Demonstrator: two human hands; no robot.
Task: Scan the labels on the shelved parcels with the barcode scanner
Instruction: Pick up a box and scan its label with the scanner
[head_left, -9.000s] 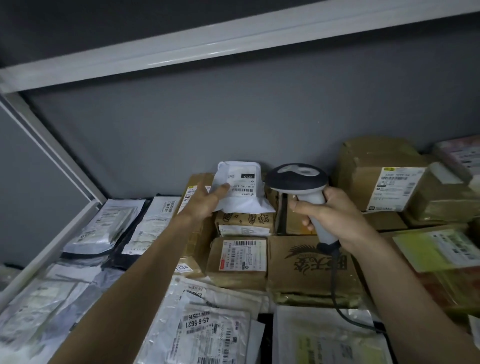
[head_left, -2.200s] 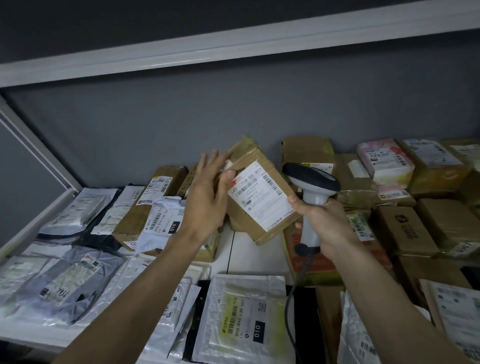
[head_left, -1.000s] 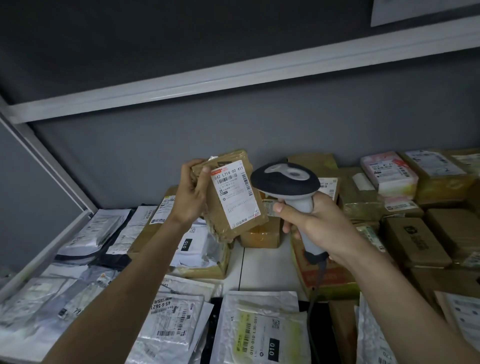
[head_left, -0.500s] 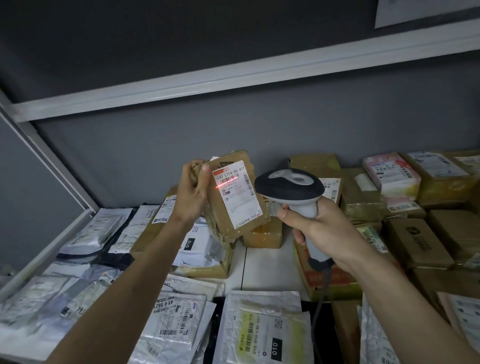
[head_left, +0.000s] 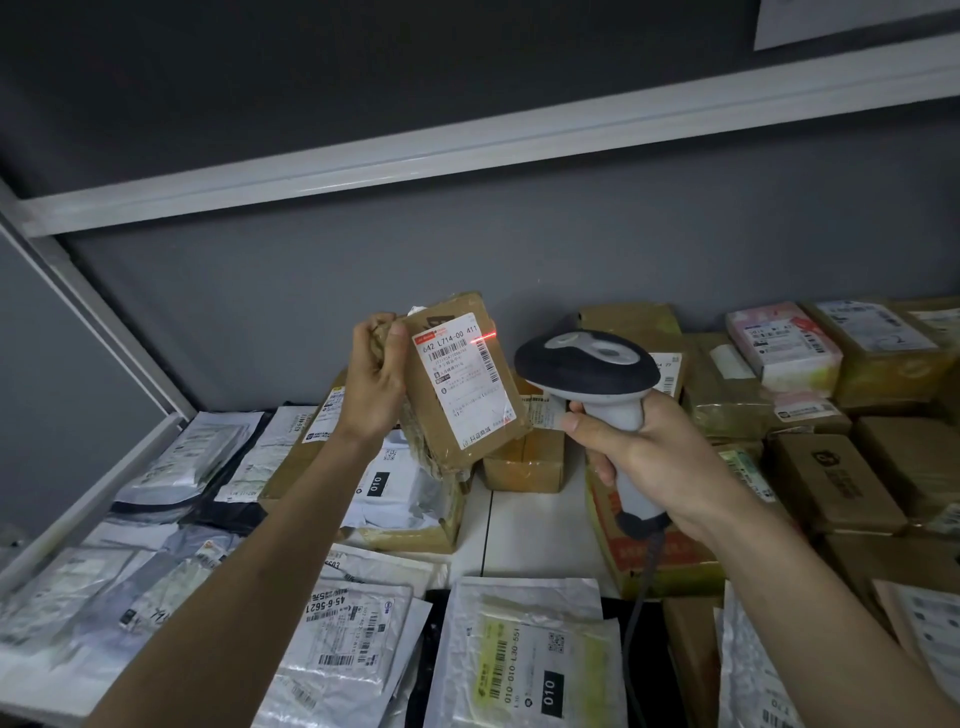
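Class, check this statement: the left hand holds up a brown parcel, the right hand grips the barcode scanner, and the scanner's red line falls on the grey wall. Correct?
Not quite. The head view shows the red line on the white label of the brown parcel, at its upper right edge, not on the wall. The left hand does hold the parcel; the right hand grips the barcode scanner.

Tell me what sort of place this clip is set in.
Most likely a parcel depot or courier pickup point: a white shelf packed with labelled cardboard boxes and plastic mailers, and a corded barcode scanner aimed at a held parcel.
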